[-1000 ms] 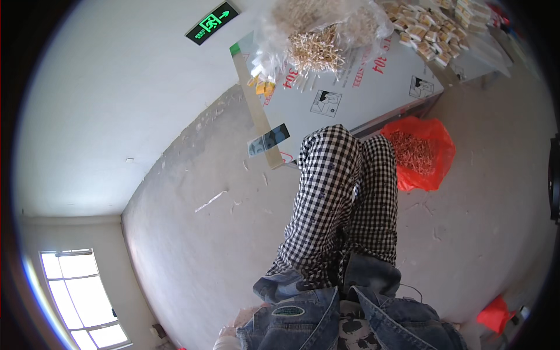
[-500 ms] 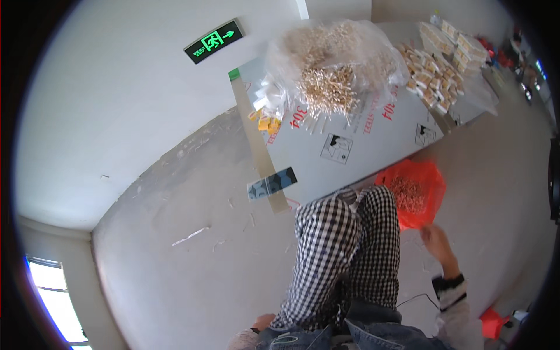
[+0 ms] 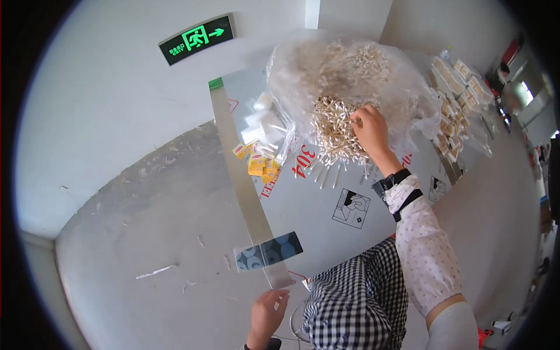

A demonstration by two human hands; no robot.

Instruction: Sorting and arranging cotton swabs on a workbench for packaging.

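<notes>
Two hands: right hand (image 3: 368, 129), upper centre, pinches swabs (image 3: 333, 133); left hand (image 3: 267, 312), bottom, grip open, empty, beside bench (image 3: 326, 198).

The person wears black-and-white checked trousers (image 3: 356, 303), seen at the lower middle of the frame. The right forearm carries a white sleeve cover with small dark dots (image 3: 423, 251), gathered at both ends, and a black band (image 3: 389, 181) circles the wrist above it.

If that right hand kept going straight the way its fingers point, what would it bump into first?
The right hand already has its fingertips at the heap of small pale sticks; going on, it would push into that heap, and probably the clear plastic bag behind, though depth is unclear.
</notes>
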